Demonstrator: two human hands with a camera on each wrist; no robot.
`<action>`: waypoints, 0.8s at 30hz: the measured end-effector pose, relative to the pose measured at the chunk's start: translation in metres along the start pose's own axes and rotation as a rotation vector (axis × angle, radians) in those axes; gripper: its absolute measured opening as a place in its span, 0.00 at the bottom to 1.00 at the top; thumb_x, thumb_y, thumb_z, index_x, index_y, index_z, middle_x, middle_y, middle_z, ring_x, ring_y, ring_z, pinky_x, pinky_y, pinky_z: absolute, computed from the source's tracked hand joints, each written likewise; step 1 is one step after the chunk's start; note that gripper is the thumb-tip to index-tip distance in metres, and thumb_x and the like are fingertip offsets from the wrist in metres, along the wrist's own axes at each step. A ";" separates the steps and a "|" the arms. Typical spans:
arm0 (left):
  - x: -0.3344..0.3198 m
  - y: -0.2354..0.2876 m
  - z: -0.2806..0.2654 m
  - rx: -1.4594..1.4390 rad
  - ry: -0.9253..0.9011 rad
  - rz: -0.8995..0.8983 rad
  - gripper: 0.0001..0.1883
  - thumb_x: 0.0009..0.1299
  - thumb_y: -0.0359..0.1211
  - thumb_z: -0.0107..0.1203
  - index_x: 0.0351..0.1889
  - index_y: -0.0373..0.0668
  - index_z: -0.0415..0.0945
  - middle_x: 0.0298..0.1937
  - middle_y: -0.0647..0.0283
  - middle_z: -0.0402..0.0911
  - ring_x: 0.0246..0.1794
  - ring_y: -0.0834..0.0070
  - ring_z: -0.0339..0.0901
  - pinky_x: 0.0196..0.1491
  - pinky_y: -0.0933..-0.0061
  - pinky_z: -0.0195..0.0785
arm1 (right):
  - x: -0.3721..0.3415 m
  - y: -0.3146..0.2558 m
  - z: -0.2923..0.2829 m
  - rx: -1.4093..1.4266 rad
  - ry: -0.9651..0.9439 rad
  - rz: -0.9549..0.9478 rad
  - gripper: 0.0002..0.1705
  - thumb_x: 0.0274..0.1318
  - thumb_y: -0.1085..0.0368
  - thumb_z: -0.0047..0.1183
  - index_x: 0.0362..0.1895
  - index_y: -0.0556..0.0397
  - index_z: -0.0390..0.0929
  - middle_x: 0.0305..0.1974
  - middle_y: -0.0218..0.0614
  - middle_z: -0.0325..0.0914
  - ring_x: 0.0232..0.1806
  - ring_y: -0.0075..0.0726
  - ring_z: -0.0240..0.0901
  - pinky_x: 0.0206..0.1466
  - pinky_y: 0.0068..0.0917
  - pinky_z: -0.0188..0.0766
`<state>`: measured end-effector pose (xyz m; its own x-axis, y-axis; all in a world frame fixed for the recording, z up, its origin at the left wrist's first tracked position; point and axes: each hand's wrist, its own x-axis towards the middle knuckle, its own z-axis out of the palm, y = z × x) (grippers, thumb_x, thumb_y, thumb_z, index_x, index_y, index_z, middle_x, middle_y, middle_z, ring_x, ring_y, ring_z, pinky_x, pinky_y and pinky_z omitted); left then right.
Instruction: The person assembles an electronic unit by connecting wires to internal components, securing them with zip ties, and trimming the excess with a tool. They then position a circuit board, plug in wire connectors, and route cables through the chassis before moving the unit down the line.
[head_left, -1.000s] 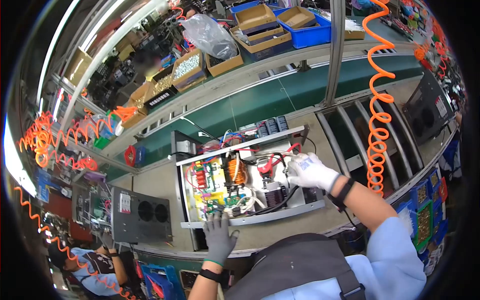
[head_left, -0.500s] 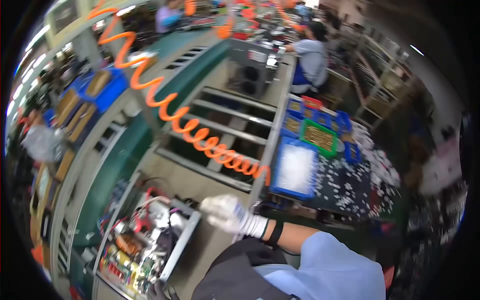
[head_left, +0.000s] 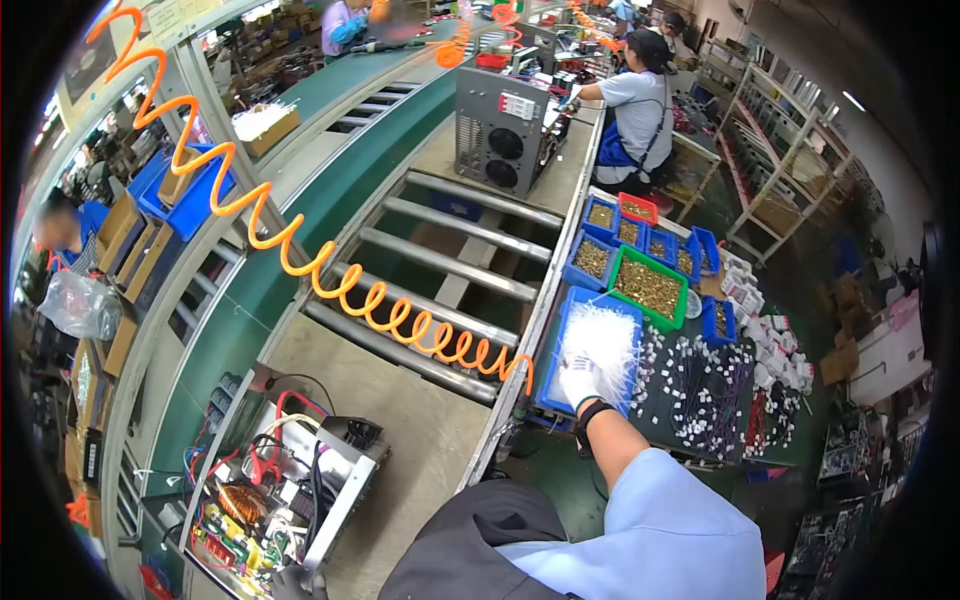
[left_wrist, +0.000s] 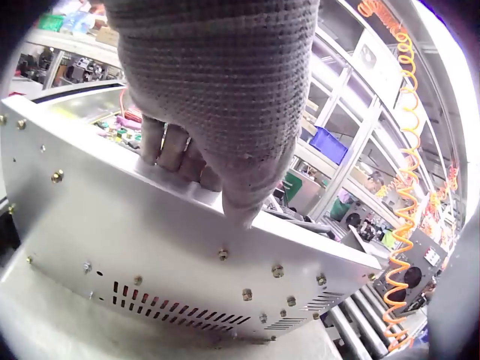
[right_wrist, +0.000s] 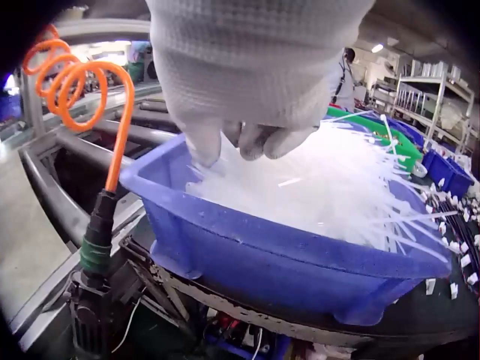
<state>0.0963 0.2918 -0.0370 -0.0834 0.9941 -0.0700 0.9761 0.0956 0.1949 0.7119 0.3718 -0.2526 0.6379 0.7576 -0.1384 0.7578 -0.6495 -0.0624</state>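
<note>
At near left, an open metal chassis (left_wrist: 172, 232) lies on the bench, its orange-wound coil (head_left: 240, 503) and red cable (head_left: 262, 466) exposed. The gray-gloved left hand (left_wrist: 217, 90) grips its near wall, fingers hooked over the top edge and thumb on the outer face. A slip along that smooth rim could push fingertips into the wiring inside; hard pulling might skew the chassis.

Farther right, the orange coiled hose (right_wrist: 122, 142) hangs across the conveyor rollers (head_left: 440, 262) and ends just beside the blue tub; a sleeve or wrist strap could snag it.

On the right, the white-gloved right hand (right_wrist: 255, 82) dips into white cable ties (right_wrist: 292, 187) heaped in the blue tub (right_wrist: 277, 262). Its fingers bend down among them; I cannot tell whether they pinch any. Because the strands tangle and overhang the rim, lifting a clump could scatter extras onto the loose wire leads (head_left: 700, 395) farther right.
</note>
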 end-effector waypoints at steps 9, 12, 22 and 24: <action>0.002 0.015 -0.008 0.039 -0.037 -0.004 0.22 0.64 0.48 0.61 0.47 0.43 0.79 0.41 0.52 0.82 0.45 0.52 0.74 0.49 0.52 0.67 | 0.015 0.077 -0.091 1.570 0.183 0.458 0.08 0.61 0.70 0.50 0.44 0.57 0.72 0.31 0.36 0.77 0.22 0.28 0.74 0.21 0.21 0.69; 0.005 0.001 -0.006 0.002 -0.081 0.009 0.22 0.64 0.49 0.61 0.47 0.43 0.79 0.43 0.52 0.82 0.46 0.52 0.74 0.50 0.52 0.67 | 0.020 0.109 -0.115 1.644 0.422 0.387 0.09 0.62 0.71 0.50 0.47 0.57 0.71 0.34 0.37 0.79 0.26 0.29 0.77 0.23 0.21 0.71; 0.054 0.067 -0.053 -1.297 -0.441 0.223 0.28 0.79 0.47 0.38 0.67 0.36 0.63 0.57 0.52 0.77 0.59 0.64 0.72 0.63 0.66 0.62 | -0.215 -0.262 -0.229 0.866 -0.024 -1.625 0.16 0.50 0.69 0.58 0.46 0.54 0.80 0.42 0.39 0.83 0.38 0.38 0.82 0.37 0.30 0.79; 0.054 0.057 -0.030 -1.962 -0.520 -0.013 0.32 0.77 0.52 0.40 0.64 0.31 0.63 0.54 0.49 0.77 0.56 0.62 0.74 0.62 0.62 0.66 | -0.268 -0.307 -0.214 0.845 -0.165 -1.837 0.11 0.51 0.66 0.58 0.41 0.51 0.82 0.40 0.42 0.83 0.38 0.40 0.81 0.38 0.34 0.78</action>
<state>0.1410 0.3529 -0.0009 0.3155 0.9210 -0.2283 -0.5433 0.3726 0.7524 0.3375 0.3826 0.0152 -0.7106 0.4445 0.5453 0.0935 0.8279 -0.5530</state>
